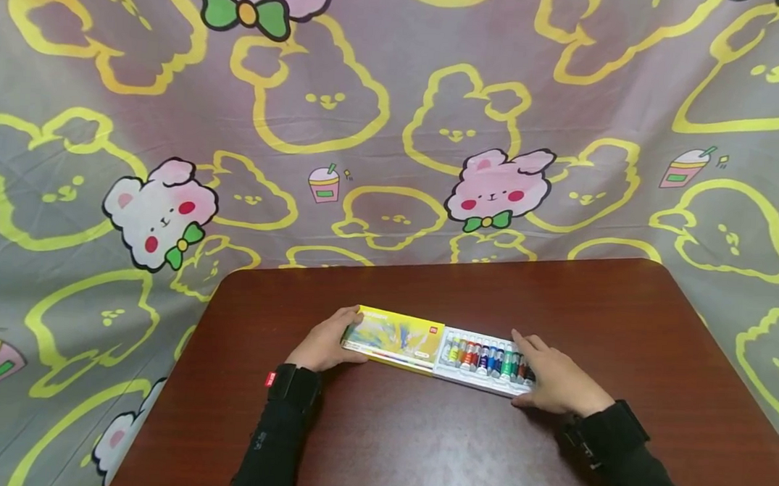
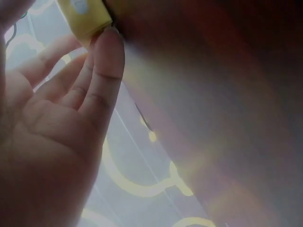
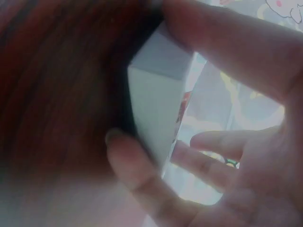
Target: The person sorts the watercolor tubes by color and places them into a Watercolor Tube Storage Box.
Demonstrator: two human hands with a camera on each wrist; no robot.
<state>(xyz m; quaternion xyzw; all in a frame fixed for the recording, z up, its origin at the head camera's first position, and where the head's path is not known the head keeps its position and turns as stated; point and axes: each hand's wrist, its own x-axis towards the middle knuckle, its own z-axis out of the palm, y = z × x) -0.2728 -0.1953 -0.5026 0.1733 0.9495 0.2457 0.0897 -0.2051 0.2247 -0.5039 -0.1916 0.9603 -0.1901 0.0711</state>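
A yellow printed paint box sleeve [image 1: 395, 335] lies on the table, and a white tray [image 1: 475, 379] sticks out of its right end. Several small paint tubes [image 1: 487, 358] in different colours stand in a row in the tray. At the sleeve's left end my left hand [image 1: 325, 342] grips it between thumb and fingers; the left wrist view shows fingertips at the yellow corner [image 2: 90, 21]. My right hand [image 1: 561, 377] holds the tray's right end, its thumb and fingers on opposite sides. In the right wrist view the tray's white end [image 3: 156, 94] sits between them.
The brown wooden table [image 1: 459, 449] has rounded far corners. Behind it and at its sides hangs a grey cloth [image 1: 381, 141] with yellow outlines and pink bunny faces. Black bands circle both wrists.
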